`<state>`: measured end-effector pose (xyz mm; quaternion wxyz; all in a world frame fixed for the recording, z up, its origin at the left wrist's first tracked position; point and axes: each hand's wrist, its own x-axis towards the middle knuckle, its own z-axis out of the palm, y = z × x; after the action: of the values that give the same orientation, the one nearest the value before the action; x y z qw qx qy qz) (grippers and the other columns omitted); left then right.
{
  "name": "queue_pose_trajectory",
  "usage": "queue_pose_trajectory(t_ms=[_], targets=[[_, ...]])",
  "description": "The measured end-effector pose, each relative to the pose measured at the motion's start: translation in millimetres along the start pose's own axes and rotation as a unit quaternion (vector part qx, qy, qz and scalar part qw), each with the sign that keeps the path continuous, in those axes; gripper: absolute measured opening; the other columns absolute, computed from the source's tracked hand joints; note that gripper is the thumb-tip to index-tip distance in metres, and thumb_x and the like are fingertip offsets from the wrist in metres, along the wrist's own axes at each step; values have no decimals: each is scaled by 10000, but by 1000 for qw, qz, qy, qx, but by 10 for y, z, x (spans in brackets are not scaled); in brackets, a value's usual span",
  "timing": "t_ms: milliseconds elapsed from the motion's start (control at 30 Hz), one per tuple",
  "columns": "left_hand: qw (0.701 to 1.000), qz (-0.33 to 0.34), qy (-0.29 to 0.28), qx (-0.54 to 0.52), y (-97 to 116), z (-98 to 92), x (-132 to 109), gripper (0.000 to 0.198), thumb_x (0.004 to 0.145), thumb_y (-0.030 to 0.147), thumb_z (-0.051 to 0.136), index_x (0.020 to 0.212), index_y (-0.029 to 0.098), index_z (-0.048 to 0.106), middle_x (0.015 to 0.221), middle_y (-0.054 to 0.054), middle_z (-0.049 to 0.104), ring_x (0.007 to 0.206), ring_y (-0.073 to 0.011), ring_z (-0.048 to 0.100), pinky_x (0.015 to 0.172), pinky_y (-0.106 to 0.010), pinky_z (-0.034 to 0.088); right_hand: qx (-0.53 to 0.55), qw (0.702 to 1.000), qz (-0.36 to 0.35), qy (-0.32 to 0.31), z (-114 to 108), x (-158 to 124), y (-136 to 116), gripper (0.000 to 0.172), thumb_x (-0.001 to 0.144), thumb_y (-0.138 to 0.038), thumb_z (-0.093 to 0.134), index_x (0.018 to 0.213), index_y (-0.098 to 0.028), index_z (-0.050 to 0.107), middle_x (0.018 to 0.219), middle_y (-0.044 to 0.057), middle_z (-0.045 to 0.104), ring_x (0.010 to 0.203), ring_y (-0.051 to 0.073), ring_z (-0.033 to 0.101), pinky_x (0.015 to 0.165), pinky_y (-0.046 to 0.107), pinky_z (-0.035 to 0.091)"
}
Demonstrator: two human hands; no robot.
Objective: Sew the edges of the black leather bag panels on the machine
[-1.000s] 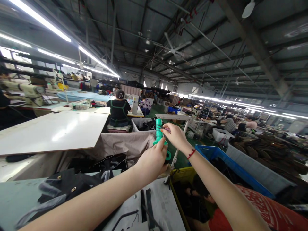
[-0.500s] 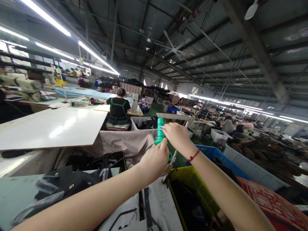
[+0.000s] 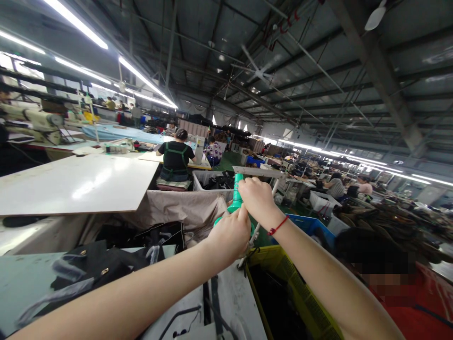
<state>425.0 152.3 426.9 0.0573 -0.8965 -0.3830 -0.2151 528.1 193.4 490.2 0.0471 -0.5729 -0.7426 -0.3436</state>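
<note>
A green plastic thread spool point(image 3: 238, 188) with a flared base stands upright in front of me, beside a pale metal stand. My left hand point(image 3: 230, 230) is closed in a pinch at the spool's base and covers part of the green base. Just above it, my right hand point(image 3: 257, 197), with a red string bracelet point(image 3: 278, 226) at the wrist, is closed against the spool's right side. The fingers of both hands face away from me, so what they pinch is hidden. Below the hands lies a grey-white machine table point(image 3: 233, 288).
A yellow crate point(image 3: 283, 269) with dark material stands below right, a blue crate point(image 3: 318, 226) behind it. Dark fabric pieces point(image 3: 95, 264) lie at left, near a white tabletop point(image 3: 71, 189). One person in red point(image 3: 406, 293) is close at lower right; another person point(image 3: 177, 156) sits ahead.
My right hand has turned and closed nearer the spool; the pale pointed thing at its fingertips is now out of sight. The spool leans slightly more. A person's head has come up at lower right.
</note>
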Motion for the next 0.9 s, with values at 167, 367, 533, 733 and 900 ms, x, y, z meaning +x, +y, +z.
queue_pose_trajectory(t_ms=[167,367,533,733,900], targets=[[1000,18,-8,8,-23,-31,-23,315,821,133,578,1124,54,545,1351,-253,469,1093,-301,627,838,-383,570,96,995,36,-13,114,-19,201,192,943,-323,525,995,-181,644,956,77,701,897,233,663,687,291,493],[999,23,19,-40,-108,36,-69,415,791,230,636,1156,52,551,1432,-270,407,1104,-348,623,876,-458,564,418,903,96,15,417,-178,488,314,861,-422,636,1048,-170,633,949,49,691,881,166,645,733,243,468],[990,47,65,-115,-168,79,-91,566,807,255,614,1321,113,424,1465,-232,381,1174,-328,592,952,-457,536,756,624,164,-109,724,-328,363,425,758,-552,688,795,-160,530,543,-94,415,407,36,311,398,169,220],[985,76,96,-123,-222,84,-88,555,815,259,615,1312,89,432,1447,-209,398,1265,-310,515,1063,-415,464,845,493,181,-103,844,-146,192,444,644,-483,786,752,-160,502,556,-93,423,412,20,288,387,173,168],[982,80,110,-127,-277,129,-120,516,832,289,602,1295,126,440,1447,-182,394,1272,-293,509,1054,-405,477,860,465,206,-45,872,-129,214,433,685,-524,741,792,-173,513,533,-109,404,393,21,258,384,173,164]])
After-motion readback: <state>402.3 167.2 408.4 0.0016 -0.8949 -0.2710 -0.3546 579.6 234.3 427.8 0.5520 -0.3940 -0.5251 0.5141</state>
